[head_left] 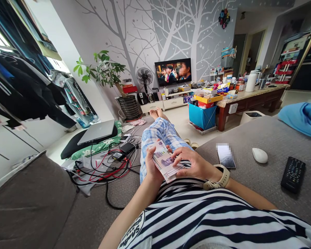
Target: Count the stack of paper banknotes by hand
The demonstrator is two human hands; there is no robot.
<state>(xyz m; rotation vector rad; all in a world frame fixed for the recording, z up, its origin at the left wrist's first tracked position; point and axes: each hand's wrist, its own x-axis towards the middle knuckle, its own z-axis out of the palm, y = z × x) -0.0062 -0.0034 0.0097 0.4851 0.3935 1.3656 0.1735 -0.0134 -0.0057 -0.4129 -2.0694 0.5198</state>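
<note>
A thick stack of purple-and-white banknotes (163, 158) is held over my lap, above blue checked trousers (155, 133). My left hand (152, 165) grips the stack along its left side, with the thumb on the upper left edge. From the right, my right hand (193, 163) reaches onto the stack; its fingertips touch the top note and its thumb rests by the lower right edge. A light band seems to cross the lower part of the notes. On my right wrist is a beige watch (224, 176).
Right of me on the grey sofa lie a phone (226, 157), a white mouse (260, 155) and a black remote (293, 174). Tangled cables (106, 164) and a laptop (97, 131) are at the left. Ahead are a blue box (202, 117) and a cluttered table (266, 90).
</note>
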